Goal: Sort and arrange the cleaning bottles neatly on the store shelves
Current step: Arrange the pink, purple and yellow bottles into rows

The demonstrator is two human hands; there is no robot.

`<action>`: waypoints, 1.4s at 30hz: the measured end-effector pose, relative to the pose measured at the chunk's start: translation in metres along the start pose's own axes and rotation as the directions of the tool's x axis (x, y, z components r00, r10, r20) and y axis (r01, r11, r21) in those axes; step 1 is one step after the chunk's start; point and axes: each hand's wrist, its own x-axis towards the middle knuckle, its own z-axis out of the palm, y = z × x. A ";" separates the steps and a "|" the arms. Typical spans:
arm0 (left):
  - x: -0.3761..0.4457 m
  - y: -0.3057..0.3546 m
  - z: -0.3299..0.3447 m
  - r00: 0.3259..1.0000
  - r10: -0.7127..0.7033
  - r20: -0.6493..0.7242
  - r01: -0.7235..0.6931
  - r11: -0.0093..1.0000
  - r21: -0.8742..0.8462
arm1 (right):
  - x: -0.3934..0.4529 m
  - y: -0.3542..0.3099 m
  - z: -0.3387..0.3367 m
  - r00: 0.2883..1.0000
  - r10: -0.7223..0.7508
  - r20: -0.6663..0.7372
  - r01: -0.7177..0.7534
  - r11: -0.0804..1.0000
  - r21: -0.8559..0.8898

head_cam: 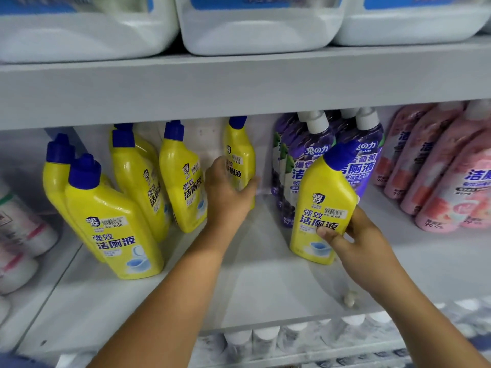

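Up and left of the right hand [364, 240], whose fingers pinch the front yellow bottle [322, 208] low on its label, neck tilted up-right, the left hand [228, 192] wraps the rear yellow bottle [239, 160], standing upright deeper on the shelf [265, 274]; the left looks nearer the row

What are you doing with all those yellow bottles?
A person is tidying a white shelf. The left hand grips a yellow plastic bottle with a blue cap far back. The right hand holds another yellow blue-capped bottle near the front, beside purple bottles. More yellow bottles stand left.
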 end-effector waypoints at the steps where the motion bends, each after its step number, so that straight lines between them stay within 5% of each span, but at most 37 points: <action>1: 0.010 -0.005 0.005 0.990 -0.109 0.093 0.108 0.994 0.018 | 0.000 0.000 0.000 1.000 0.002 0.000 -0.002 1.000 0.000; 6: 0.034 -0.044 0.016 0.947 -0.224 0.231 0.199 0.972 0.126 | 0.001 0.002 -0.001 1.000 -0.001 0.006 0.001 1.000 0.003; 13: 0.012 -0.015 0.035 0.974 -0.219 -0.061 0.225 0.889 0.399 | 0.002 0.005 -0.001 1.000 -0.011 0.001 0.011 1.000 -0.009; 19: 0.012 -0.005 0.048 0.955 -0.279 -0.097 0.295 0.877 0.380 | 0.002 0.003 -0.002 1.000 -0.011 0.004 0.011 1.000 -0.010; 23: -0.024 -0.011 0.004 0.989 -0.141 0.050 0.131 0.978 0.161 | 0.001 0.005 -0.003 1.000 -0.026 0.009 0.026 1.000 -0.012; 27: -0.064 -0.026 -0.073 0.974 0.044 -0.224 -0.017 0.993 0.119 | 0.001 0.004 -0.003 0.999 -0.051 0.012 0.051 0.999 0.006; 32: -0.037 -0.041 -0.071 0.970 -0.182 -0.159 0.210 0.961 0.180 | 0.003 0.004 -0.004 0.999 -0.044 0.033 0.043 0.999 0.032; 36: -0.017 -0.061 -0.062 0.976 -0.148 -0.157 0.166 0.980 0.112 | 0.000 0.001 -0.005 0.997 -0.047 0.065 0.044 0.998 0.048; 42: 0.024 -0.077 -0.044 0.962 -0.269 0.051 0.271 0.962 -0.042 | -0.001 -0.002 -0.006 0.996 -0.042 0.083 0.039 0.998 0.043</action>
